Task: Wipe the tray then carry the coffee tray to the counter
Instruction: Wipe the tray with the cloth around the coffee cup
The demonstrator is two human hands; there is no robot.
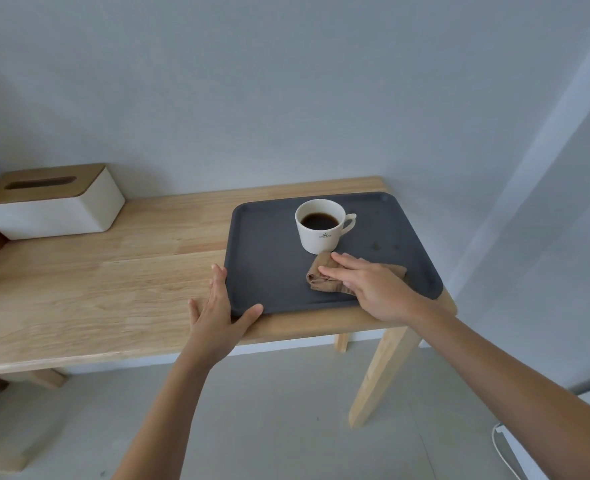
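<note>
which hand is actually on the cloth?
The right hand, pressed flat on the brown cloth just in front of the cup. The left hand only braces the tray at its near-left corner.

You see a pale wooden table with visible grain and a smooth, slightly satin finish. The dark grey tray looks matt, finely textured, with faint spots. The white cup looks like glossy ceramic. The brown cloth is soft, creased fabric. The tissue box has a matt white body under a wooden lid.

Small dark emblem with line of tiny print on front of white cup; too small to read. No other text.
</note>
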